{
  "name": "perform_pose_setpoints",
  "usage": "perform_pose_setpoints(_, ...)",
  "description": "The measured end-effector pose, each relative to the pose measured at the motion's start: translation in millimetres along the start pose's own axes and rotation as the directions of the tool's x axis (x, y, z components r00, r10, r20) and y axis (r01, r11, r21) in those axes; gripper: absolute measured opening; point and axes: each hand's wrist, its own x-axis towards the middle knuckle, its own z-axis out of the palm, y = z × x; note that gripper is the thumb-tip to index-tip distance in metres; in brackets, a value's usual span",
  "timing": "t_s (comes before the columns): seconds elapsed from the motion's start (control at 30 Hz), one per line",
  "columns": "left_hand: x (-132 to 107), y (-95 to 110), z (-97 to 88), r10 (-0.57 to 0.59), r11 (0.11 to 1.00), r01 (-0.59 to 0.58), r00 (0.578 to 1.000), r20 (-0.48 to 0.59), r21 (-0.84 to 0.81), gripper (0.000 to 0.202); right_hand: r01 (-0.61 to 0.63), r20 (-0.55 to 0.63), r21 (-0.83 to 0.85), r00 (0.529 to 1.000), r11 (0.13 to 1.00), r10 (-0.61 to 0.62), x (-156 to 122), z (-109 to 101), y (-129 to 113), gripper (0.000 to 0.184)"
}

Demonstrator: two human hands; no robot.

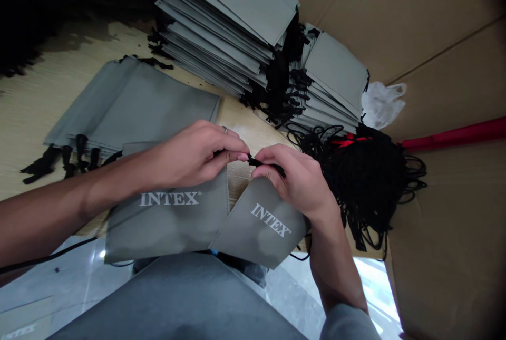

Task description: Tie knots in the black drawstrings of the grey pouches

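Observation:
My left hand [201,151] and my right hand [294,174] meet over the table's front part, fingertips almost touching. Both pinch a short piece of black cord [256,161], which looks bunched or knotted between them. Below my right hand hangs a grey fabric pouch [256,229] with white INTEX lettering, tilted over the table edge. Under my left wrist lies another grey INTEX pouch [169,229]. Behind my left forearm, a fanned pile of grey pouches [146,97] rests with black cord ends at its left side. My palms hide part of the cord.
Tall stacks of grey pouches [225,8] stand at the back, with a smaller stack [336,66] to their right. A heap of black cords [363,182] lies at right, near a clear plastic bag [382,104] and a red strip [454,134]. Cardboard [446,234] walls the right side.

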Motion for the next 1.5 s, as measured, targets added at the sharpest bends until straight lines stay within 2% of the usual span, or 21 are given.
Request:
perform_pose_setpoints(0.33, -1.1, -2.2, 1.1, -0.024, 0.999, 0.024, 1.0, -0.004, 0.044, 0.031, -0.03, 0.012, 0.062, 0.999, 0.998, 0.029, 2.0, -4.8, -2.3, 0.008)
perform_pose_setpoints(0.47, -0.3, -2.0, 2.7, -0.03, 0.997, 0.031, 0.999, -0.016, 0.064, 0.031, -0.061, 0.005, 0.114, 0.998, 0.992, 0.061, 4.4, -5.8, -8.6, 0.02)
perform_pose_setpoints(0.57, 0.1, -1.0, 3.6, 0.003, 0.999, -0.002, 1.0, -0.013, 0.04, 0.03, -0.049, -0.043, 0.145, 0.998, 0.988, 0.056, 5.6, 2.6, -11.9, 0.025)
perform_pose_setpoints(0.73, 1.2, -1.6, 3.6, 0.039, 0.997, -0.039, 0.999, 0.001, 0.069, 0.03, -0.016, -0.138, 0.115, 0.99, 0.993, 0.032, 5.4, 15.3, -10.2, 0.007)
perform_pose_setpoints(0.87, -0.2, -3.3, 1.5, 0.038, 0.994, -0.038, 0.999, -0.006, 0.107, 0.028, -0.039, -0.142, 0.115, 0.988, 0.993, 0.056, 5.7, 14.3, -10.9, 0.005)
perform_pose_setpoints(0.97, -2.7, -4.2, -1.5, 0.008, 0.999, -0.007, 1.0, -0.026, 0.043, 0.023, -0.076, -0.122, 0.144, 0.988, 0.987, 0.094, 5.9, 11.8, -13.6, 0.006)
perform_pose_setpoints(1.07, -3.3, -5.9, -4.5, -0.027, 0.996, 0.027, 1.0, 0.002, -0.088, 0.021, -0.093, -0.134, 0.168, 0.984, 0.981, 0.116, 5.8, 9.8, -15.4, 0.007)
perform_pose_setpoints(1.27, 0.1, -11.3, -6.4, -0.063, 0.931, 0.09, 0.994, 0.087, -0.353, 0.018, -0.022, -0.152, 0.194, 0.987, 0.981, 0.052, 7.2, 7.4, -16.0, 0.007)
perform_pose_setpoints(1.4, -1.2, -7.9, -2.1, -0.13, 0.932, 0.142, 0.99, 0.057, -0.333, 0.013, -0.044, -0.118, 0.202, 0.991, 0.978, 0.068, 7.6, 8.3, -17.6, 0.01)
perform_pose_setpoints(1.5, -2.2, -1.9, 2.3, -0.147, 0.955, 0.139, 0.989, -0.014, -0.261, 0.008, -0.086, -0.058, 0.245, 0.993, 0.966, 0.103, 6.2, 11.3, -18.8, 0.015)
